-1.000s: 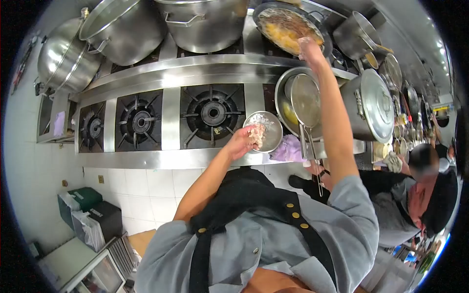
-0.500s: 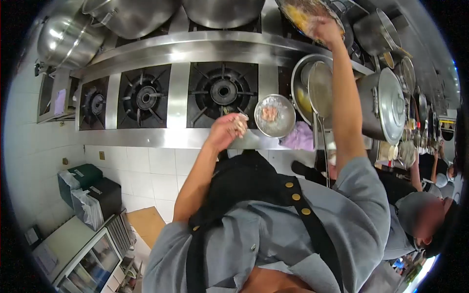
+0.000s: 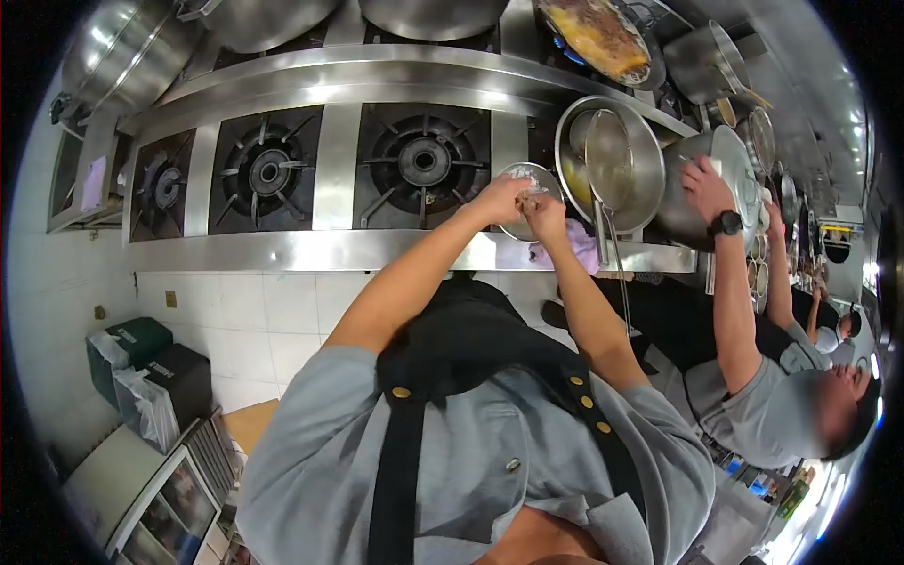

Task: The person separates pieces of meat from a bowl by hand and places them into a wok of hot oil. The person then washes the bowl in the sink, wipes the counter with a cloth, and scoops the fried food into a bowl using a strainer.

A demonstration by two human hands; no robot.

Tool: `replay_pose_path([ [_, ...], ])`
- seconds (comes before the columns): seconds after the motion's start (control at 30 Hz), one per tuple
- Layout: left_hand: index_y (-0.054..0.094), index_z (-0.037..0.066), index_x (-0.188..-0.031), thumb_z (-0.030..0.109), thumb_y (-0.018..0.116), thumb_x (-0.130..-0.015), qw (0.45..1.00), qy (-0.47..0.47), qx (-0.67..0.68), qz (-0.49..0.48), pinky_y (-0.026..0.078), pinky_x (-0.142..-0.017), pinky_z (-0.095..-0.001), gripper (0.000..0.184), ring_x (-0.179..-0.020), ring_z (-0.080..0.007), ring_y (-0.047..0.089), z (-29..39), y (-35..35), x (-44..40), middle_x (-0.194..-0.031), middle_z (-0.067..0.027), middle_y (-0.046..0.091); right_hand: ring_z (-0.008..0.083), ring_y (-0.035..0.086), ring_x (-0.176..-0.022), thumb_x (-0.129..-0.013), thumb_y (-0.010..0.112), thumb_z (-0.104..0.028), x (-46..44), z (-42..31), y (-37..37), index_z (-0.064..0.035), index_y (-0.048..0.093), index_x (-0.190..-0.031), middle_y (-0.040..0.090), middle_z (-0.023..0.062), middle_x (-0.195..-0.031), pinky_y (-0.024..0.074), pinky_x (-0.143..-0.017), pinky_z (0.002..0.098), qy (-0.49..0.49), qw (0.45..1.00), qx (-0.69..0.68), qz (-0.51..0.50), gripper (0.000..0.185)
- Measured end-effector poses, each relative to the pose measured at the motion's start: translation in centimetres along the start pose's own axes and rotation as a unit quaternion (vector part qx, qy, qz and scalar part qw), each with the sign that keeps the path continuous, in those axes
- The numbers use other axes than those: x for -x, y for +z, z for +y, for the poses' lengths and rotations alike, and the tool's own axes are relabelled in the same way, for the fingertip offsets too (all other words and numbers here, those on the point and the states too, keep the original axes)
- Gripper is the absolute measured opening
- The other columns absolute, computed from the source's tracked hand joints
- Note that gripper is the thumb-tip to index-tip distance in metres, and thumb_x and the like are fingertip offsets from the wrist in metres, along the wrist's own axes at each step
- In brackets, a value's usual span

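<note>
Left hand (image 3: 502, 200) and right hand (image 3: 545, 215) meeting, fingers drawn together, pinched matter unclear, over round, upward-open bowl (image 3: 549, 177) on tabletop (image 3: 414, 250), strainer (image 3: 608, 162) at bowl's two o'clock, long axis handle-first toward six.

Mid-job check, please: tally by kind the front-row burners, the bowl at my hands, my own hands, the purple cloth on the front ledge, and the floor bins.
Front-row burners: 3
Small bowl: 1
Left hand and right hand: 2
Purple cloth: 1
Green bin and black bin: 2
Total: 9
</note>
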State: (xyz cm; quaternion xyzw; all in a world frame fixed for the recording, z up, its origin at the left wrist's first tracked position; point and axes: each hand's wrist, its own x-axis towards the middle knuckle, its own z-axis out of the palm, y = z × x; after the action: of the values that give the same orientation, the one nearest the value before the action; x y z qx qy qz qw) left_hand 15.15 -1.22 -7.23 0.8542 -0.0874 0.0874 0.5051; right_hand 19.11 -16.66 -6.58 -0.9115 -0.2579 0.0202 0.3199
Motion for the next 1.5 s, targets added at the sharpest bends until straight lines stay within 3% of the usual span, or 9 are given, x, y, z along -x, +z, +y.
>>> replay_pose_path([
  [0.2,0.065,0.003,-0.078,0.012,0.060,-0.068,0.989,-0.047,-0.109,-0.092,0.046,-0.076,-0.0435,0.014,-0.084,-0.0378,0.058,1.3,2.2,-2.7,-0.085,-0.0236,0.060,0.0138,0.061,-0.062,-0.069,0.064,-0.007,0.6,-2.0,-6.0,-0.0016,0.067,-0.077,0.065,0.0083,-0.068,0.0479,-0.060,0.0289,0.121,0.988,-0.089,0.037,0.010],
  [0.33,0.061,0.002,-0.095,0.008,0.058,-0.070,0.974,-0.071,-0.195,-0.087,0.048,-0.068,-0.0414,0.026,-0.079,-0.0346,0.061,-0.9,3.9,-2.0,-0.084,-0.0193,0.062,0.0129,0.059,-0.069,-0.070,0.056,0.007,0.1,-7.2,-11.4,0.0038,0.064,-0.080,0.064,0.0054,-0.078,0.0461,-0.063,0.0229,0.214,0.905,-0.367,0.015,0.013],
  [0.43,0.057,0.003,-0.102,0.004,0.056,-0.072,0.975,-0.192,0.094,-0.065,0.048,-0.070,-0.0405,0.030,-0.084,-0.0305,0.060,0.7,2.9,-2.6,-0.090,-0.0160,0.063,0.0126,0.059,-0.071,-0.070,0.057,0.006,-0.5,-7.3,-13.3,0.0033,0.063,-0.086,0.064,0.0068,-0.081,0.0465,-0.064,0.0236,0.224,0.855,-0.465,-0.044,0.017],
  [0.47,0.057,0.004,-0.102,0.007,0.050,-0.078,0.852,-0.343,0.381,-0.103,0.046,-0.077,-0.0377,0.026,-0.092,-0.0262,0.058,1.4,2.2,-3.2,-0.099,-0.0128,0.061,0.0142,0.059,-0.071,-0.070,0.057,0.007,-0.7,-7.1,-13.2,0.0036,0.062,-0.090,0.064,0.0081,-0.083,0.0472,-0.066,0.0246,0.216,0.842,-0.490,-0.070,0.021],
  [0.57,0.056,0.005,-0.103,0.014,0.044,-0.084,0.552,-0.225,0.797,-0.094,0.045,-0.079,-0.0344,0.024,-0.095,-0.0218,0.056,1.4,2.2,-2.2,-0.104,-0.0093,0.060,0.0168,0.061,-0.076,-0.069,0.057,0.008,-1.3,-5.7,-9.9,0.0079,0.059,-0.093,0.063,0.0086,-0.088,0.0479,-0.071,0.0267,0.160,0.919,-0.355,-0.067,0.024],
  [0.83,0.056,0.002,-0.100,0.007,0.044,-0.085,0.709,-0.284,0.640,0.080,0.046,-0.074,-0.0306,0.020,-0.083,-0.0176,0.058,4.3,3.2,-2.1,-0.099,-0.0081,0.061,0.0272,0.061,-0.072,-0.062,0.068,-0.004,-2.0,-5.5,-5.7,-0.0017,0.063,-0.086,0.061,0.0149,-0.077,0.0483,-0.064,0.0354,-0.078,0.991,0.057,0.091,0.024],
  [0.93,0.055,0.000,-0.103,0.003,0.043,-0.084,0.706,-0.310,0.629,0.096,0.047,-0.077,-0.0312,0.022,-0.084,-0.0201,0.059,3.1,3.0,-2.0,-0.099,-0.0105,0.061,0.0301,0.061,-0.076,-0.062,0.067,-0.004,-1.9,-5.9,-7.4,-0.0008,0.063,-0.085,0.061,0.0158,-0.080,0.0482,-0.067,0.0374,-0.058,0.995,-0.040,-0.065,0.023],
  [1.07,0.053,-0.003,-0.105,0.004,0.038,-0.087,0.622,-0.266,0.734,0.064,0.046,-0.084,-0.0346,0.024,-0.090,-0.0237,0.059,2.2,1.8,-1.6,-0.098,-0.0124,0.060,0.0313,0.060,-0.078,-0.065,0.063,-0.001,-1.2,-7.0,-8.4,-0.0020,0.066,-0.081,0.061,0.0168,-0.080,0.0478,-0.070,0.0363,-0.095,0.992,-0.037,0.075,0.017],
  [1.5,0.054,0.000,-0.094,0.006,0.037,-0.086,0.607,-0.276,0.742,0.069,0.045,-0.073,-0.0312,0.019,-0.080,-0.0191,0.056,5.8,0.6,-2.9,-0.088,-0.0096,0.058,0.0375,0.049,-0.099,-0.072,0.057,-0.006,0.0,-5.7,-6.0,-0.0027,0.061,-0.099,0.058,0.0168,-0.102,0.0410,-0.086,0.0416,-0.210,0.966,0.072,0.129,0.027],
])
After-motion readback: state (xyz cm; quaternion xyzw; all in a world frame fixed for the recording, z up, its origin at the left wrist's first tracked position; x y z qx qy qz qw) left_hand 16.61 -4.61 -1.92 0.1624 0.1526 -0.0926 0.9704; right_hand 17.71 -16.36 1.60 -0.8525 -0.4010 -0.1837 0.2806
